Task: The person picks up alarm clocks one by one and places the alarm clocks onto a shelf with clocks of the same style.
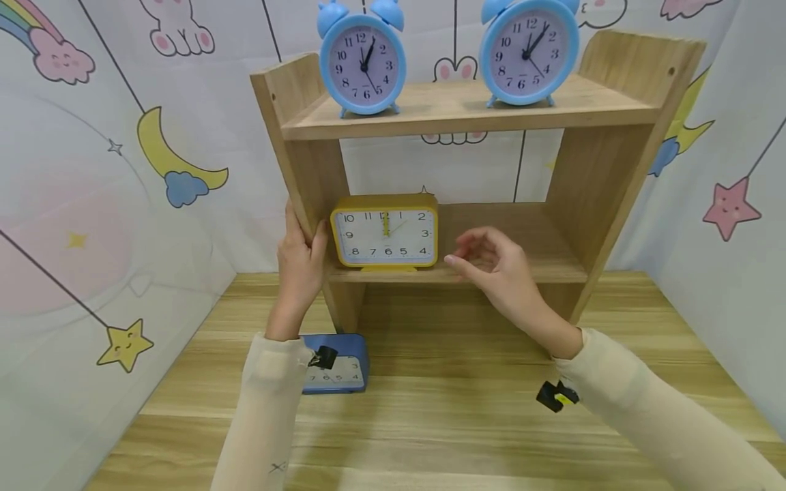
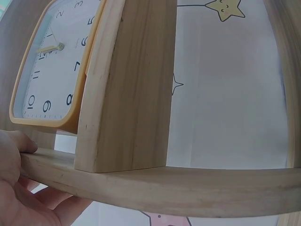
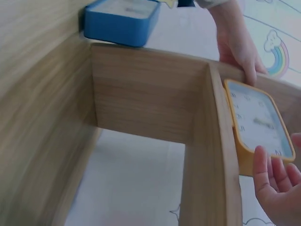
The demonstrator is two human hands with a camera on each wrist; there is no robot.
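A yellow rectangular alarm clock (image 1: 405, 240) stands upright on the middle board of a wooden shelf (image 1: 503, 211), toward its left end. My left hand (image 1: 297, 262) grips the shelf's left side panel, thumb on the inner face near the clock and fingers round the outside. In the left wrist view, the panel's edge (image 2: 61, 174) lies between thumb and fingers. My right hand (image 1: 500, 273) is just right of the yellow clock, its fingers loosely bent and holding nothing. The fingertips are close to the clock's right end in the right wrist view.
Two light-blue twin-bell alarm clocks, a left one (image 1: 350, 85) and a right one (image 1: 503, 68), stand on the top board. On the wood-patterned table (image 1: 454, 416), a blue rectangular clock (image 1: 344, 392) sits by the shelf's left foot, partly behind my left sleeve. A printed cloth hangs behind.
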